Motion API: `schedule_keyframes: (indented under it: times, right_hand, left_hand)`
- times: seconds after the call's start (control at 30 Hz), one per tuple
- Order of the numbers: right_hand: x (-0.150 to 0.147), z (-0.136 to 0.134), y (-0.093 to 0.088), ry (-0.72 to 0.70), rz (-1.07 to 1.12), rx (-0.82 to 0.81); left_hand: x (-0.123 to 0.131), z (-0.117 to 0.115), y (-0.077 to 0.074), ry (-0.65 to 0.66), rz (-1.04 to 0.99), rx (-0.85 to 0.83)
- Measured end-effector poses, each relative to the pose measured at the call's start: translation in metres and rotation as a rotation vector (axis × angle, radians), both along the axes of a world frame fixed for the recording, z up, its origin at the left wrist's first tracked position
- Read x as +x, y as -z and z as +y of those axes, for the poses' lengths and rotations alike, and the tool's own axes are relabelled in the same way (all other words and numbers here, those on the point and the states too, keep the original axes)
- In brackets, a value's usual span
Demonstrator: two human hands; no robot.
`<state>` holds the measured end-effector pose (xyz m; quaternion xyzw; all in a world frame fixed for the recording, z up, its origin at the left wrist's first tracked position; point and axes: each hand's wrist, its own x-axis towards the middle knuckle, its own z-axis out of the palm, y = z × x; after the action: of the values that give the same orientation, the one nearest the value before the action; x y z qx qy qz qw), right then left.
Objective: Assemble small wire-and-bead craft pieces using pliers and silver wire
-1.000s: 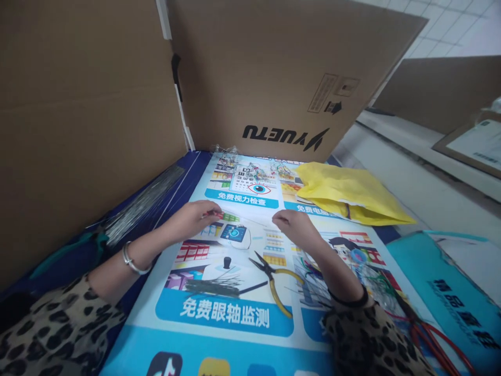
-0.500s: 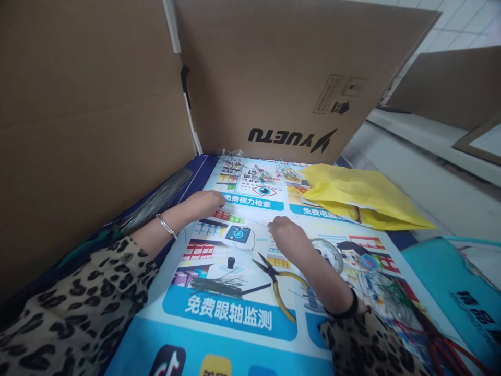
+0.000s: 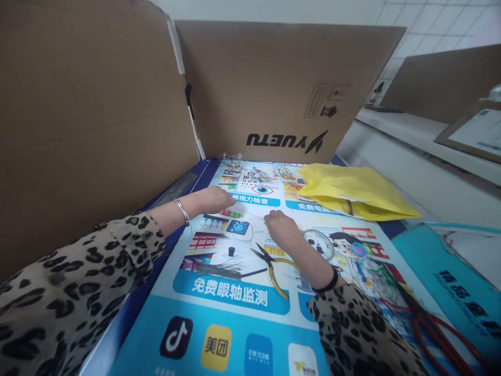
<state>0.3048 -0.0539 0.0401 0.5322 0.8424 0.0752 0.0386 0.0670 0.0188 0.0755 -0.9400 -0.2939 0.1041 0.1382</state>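
Observation:
My left hand (image 3: pixel 213 199) reaches forward over a printed blue poster (image 3: pixel 235 303), fingers closed near a pile of small clear and coloured parts (image 3: pixel 250 172) at the poster's far end. A silver bangle sits on that wrist. My right hand (image 3: pixel 282 228) rests on the poster with its fingers curled in a pinch; a thin wire seems to run between the two hands, but it is too fine to be sure. Yellow-handled pliers (image 3: pixel 274 266) lie just below my right hand, beside a bundle of thin metal wires (image 3: pixel 219 270).
Upright cardboard sheets (image 3: pixel 274 89) wall off the back and left. A yellow bag (image 3: pixel 352 190) lies at the far right of the poster. A clear tape roll (image 3: pixel 319 243), tangled coloured wires (image 3: pixel 376 277), red cables (image 3: pixel 438 329) and a teal bag (image 3: pixel 454 282) lie to the right.
My left hand has moved forward, away from me, toward the poster's far end. My right hand shifted slightly left and forward. The view tilted down, showing more of the poster's near edge.

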Motion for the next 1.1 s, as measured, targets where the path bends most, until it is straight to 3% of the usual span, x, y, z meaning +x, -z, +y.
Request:
schedule_keyframes:
  times: [0.1, 0.23, 0.37, 0.47, 0.63, 0.87, 0.97, 1.1]
  right_hand:
    - [0.002, -0.001, -0.006, 0.010, 0.016, -0.002]
    - [0.007, -0.002, -0.020, 0.051, 0.051, 0.042]
    - [0.015, -0.005, -0.038, 0.092, 0.103, 0.121]
    - [0.021, -0.009, -0.051, 0.110, 0.120, 0.195]
    - [0.027, -0.014, -0.063, 0.143, 0.115, 0.280]
    - [0.025, -0.014, -0.061, 0.137, 0.070, 0.230]
    - [0.025, -0.014, -0.059, 0.130, 0.066, 0.208]
    - [0.024, -0.018, -0.068, 0.186, 0.121, 0.270]
  left_hand:
    - [0.007, -0.011, -0.019, 0.063, -0.004, 0.100]
    - [0.018, -0.029, -0.047, -0.004, -0.020, 0.208]
    - [0.030, -0.044, -0.058, -0.047, -0.084, 0.305]
    - [0.042, -0.050, -0.052, -0.094, -0.166, 0.364]
    - [0.055, -0.054, -0.028, -0.245, -0.310, 0.394]
    - [0.051, -0.057, 0.004, -0.361, -0.372, 0.283]
    - [0.049, -0.056, 0.008, -0.392, -0.365, 0.225]
    - [0.044, -0.052, 0.001, -0.418, -0.409, 0.223]
